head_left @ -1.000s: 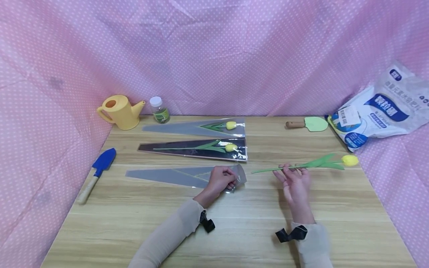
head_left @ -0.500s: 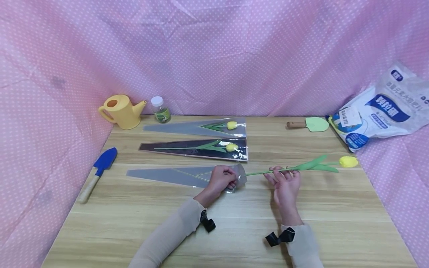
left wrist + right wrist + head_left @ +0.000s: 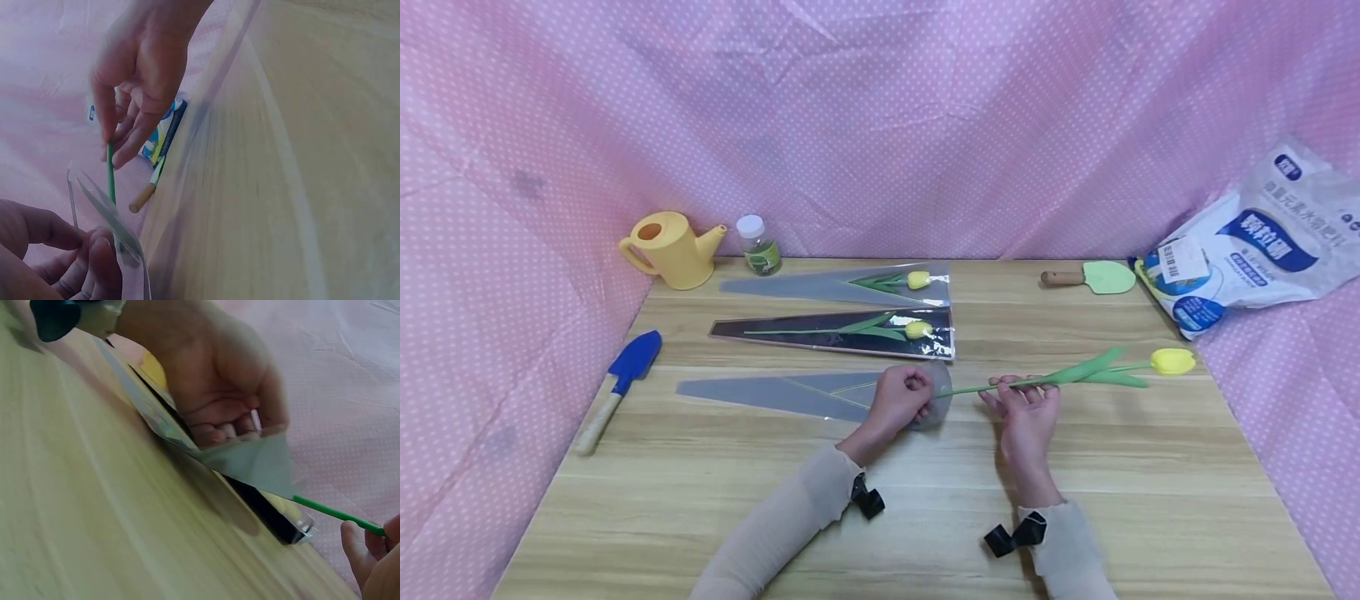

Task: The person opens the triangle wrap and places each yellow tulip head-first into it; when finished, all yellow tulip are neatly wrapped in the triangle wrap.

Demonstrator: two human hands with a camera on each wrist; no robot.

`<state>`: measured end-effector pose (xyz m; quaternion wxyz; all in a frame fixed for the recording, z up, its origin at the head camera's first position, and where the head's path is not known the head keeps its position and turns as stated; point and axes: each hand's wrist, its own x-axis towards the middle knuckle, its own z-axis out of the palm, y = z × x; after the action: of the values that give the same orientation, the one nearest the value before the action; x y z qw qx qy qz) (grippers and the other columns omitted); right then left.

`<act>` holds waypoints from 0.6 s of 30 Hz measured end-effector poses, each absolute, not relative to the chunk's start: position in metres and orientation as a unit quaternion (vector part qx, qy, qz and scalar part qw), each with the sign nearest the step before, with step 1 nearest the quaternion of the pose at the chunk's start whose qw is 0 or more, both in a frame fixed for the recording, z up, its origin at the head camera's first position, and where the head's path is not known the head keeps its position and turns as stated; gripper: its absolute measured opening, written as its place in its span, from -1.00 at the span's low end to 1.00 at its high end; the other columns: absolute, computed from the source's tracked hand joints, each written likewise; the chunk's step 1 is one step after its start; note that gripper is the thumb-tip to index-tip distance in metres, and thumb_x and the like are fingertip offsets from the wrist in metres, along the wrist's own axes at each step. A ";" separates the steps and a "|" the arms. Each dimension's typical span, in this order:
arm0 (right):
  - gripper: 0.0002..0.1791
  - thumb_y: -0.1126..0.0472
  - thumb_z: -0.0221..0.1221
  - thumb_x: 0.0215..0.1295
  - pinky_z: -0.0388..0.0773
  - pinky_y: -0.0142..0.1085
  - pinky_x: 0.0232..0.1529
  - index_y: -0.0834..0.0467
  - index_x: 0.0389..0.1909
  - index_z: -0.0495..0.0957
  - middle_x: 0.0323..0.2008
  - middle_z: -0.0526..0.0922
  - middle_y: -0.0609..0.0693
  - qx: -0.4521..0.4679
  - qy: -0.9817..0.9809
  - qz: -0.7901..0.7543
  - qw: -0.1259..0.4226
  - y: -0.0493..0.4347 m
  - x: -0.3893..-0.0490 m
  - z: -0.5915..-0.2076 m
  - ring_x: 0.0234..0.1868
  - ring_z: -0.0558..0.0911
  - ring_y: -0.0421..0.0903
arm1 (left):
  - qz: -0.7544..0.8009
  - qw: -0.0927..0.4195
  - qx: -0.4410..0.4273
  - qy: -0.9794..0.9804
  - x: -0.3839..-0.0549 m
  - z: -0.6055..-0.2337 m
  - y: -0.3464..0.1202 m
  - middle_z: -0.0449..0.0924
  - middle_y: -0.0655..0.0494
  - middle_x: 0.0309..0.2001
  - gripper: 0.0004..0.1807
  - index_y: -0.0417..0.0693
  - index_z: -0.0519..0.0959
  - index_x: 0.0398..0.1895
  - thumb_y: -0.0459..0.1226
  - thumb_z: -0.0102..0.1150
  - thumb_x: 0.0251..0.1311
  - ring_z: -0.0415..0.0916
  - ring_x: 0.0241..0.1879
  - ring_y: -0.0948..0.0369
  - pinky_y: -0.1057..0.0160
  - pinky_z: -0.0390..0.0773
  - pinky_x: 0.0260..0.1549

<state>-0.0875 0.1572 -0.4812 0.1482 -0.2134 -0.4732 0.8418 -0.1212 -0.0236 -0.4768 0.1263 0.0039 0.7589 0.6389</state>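
My left hand [image 3: 901, 397] pinches the wide mouth of a grey clear-fronted flower sleeve [image 3: 760, 392], lifting that end off the table. In the left wrist view the mouth of the sleeve [image 3: 128, 250] gapes beside the fingers. My right hand [image 3: 1026, 421] holds a yellow artificial tulip [image 3: 1172, 361] by its green stem, bloom to the right. The stem's tip enters the sleeve's mouth, and in the right wrist view the green stem [image 3: 337, 514] meets the sleeve's edge. Behind lie a black sleeve [image 3: 797, 333] and another grey sleeve [image 3: 775, 288], each with a yellow tulip inside.
A yellow watering can [image 3: 673, 250] and a white-capped jar [image 3: 760, 246] stand at the back left. A blue trowel [image 3: 636, 354] lies at the left edge. A green trowel [image 3: 1107, 277] and a white printed bag [image 3: 1255, 242] are at the back right.
My right hand has moved left with the tulip, bringing the stem's tip from outside the sleeve into its mouth. My left hand has stayed at the sleeve's mouth with only a slight shift.
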 end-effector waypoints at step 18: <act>-0.69 0.27 0.09 0.47 0.74 -0.23 -0.12 0.07 0.12 0.25 -0.11 0.58 0.04 -0.191 -0.512 0.831 0.106 0.137 -0.078 -0.487 -0.12 0.73 -0.12 | 0.612 0.092 0.026 0.785 -0.122 -0.474 -0.016 0.65 -0.09 -0.50 -0.91 -0.27 0.65 -0.34 -0.50 0.19 0.11 0.47 -0.66 0.30 0.38 0.58 -0.63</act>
<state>-0.0778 0.1366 -0.4867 0.1056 -0.1912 -0.5118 0.8309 -0.1216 -0.0155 -0.4736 0.0916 0.0264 0.7853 0.6117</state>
